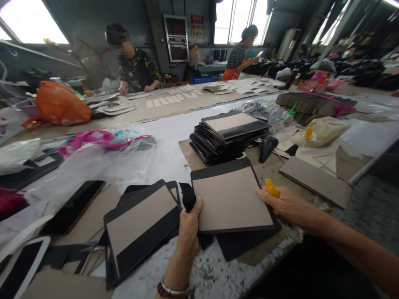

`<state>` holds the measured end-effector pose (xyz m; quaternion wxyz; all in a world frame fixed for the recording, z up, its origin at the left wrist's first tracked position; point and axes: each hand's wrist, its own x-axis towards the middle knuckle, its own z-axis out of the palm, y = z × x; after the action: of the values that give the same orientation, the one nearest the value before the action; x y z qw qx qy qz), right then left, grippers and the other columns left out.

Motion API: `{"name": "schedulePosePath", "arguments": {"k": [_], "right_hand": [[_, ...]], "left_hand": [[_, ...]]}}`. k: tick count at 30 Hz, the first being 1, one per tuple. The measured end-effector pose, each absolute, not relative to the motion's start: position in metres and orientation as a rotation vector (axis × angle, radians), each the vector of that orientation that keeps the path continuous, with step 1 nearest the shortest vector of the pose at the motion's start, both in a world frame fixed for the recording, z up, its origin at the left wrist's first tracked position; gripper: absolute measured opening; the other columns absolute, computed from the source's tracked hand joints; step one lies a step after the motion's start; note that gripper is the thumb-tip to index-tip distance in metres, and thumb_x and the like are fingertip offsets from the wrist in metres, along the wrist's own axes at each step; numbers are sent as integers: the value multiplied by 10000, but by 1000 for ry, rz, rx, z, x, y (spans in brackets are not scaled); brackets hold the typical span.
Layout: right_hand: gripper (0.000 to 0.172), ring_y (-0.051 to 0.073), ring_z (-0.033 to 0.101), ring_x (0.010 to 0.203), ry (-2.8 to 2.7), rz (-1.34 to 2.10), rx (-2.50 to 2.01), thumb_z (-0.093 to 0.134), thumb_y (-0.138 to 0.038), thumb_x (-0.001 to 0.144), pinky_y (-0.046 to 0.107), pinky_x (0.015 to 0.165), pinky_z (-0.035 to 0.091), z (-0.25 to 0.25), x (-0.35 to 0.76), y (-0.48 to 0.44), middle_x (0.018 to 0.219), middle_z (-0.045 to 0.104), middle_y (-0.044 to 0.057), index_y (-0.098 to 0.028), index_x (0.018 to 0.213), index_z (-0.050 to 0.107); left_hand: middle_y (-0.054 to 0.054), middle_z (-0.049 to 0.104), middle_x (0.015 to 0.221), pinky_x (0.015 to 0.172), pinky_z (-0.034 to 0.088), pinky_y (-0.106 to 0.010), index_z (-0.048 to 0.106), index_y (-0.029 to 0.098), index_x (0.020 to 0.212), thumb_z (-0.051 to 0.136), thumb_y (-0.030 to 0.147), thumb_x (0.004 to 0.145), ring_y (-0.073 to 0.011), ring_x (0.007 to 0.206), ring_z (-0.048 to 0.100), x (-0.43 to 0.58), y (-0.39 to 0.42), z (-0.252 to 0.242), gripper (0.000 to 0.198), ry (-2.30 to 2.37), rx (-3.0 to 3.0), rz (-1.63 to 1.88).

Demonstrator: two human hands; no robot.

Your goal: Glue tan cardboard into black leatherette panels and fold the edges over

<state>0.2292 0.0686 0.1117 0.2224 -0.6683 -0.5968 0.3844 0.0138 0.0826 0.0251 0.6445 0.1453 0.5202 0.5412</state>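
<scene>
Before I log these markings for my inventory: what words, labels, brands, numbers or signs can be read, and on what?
None can be read.
Red-and-yellow rectangular wall poster: characters too blurred.
Small green-lit display: too small to read.
Flat beige-and-black rectangular panel: no visible lettering.

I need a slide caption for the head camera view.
Left hand and right hand hold a beige-and-black panel in front of a stack of similar panels.

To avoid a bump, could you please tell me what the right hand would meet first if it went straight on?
Most likely the tan-faced panel, whose right edge the right hand touches; depth is hard to judge from one view.
</scene>
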Motion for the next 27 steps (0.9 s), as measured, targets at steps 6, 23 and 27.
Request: {"name": "schedulePosePath", "arguments": {"k": [6,23,27], "right_hand": [[423,93,317,467,-1631,1048,-1937,407,-603,726,250,428,266,111,229,70,528,371,-34,-206,578,405],[382,74,285,411,-1655,1155,-1995,459,-549,747,234,419,231,109,240,62,462,327,-63,-222,584,350],[397,95,320,463,-1820,936,-1989,441,-561,742,255,472,271,110,238,64,496,355,-39,-218,551,380]], "left_hand": [[-105,728,854,720,570,-352,665,114,914,698,197,738,-217,706,690,14,83,25,197,1252,358,1273],[-85,719,940,789,550,-361,664,154,952,752,281,668,-240,860,674,24,75,16,323,1198,445,1345],[-77,711,982,809,539,-344,652,170,998,752,315,673,-231,897,664,24,75,11,371,1170,485,1362]]}}
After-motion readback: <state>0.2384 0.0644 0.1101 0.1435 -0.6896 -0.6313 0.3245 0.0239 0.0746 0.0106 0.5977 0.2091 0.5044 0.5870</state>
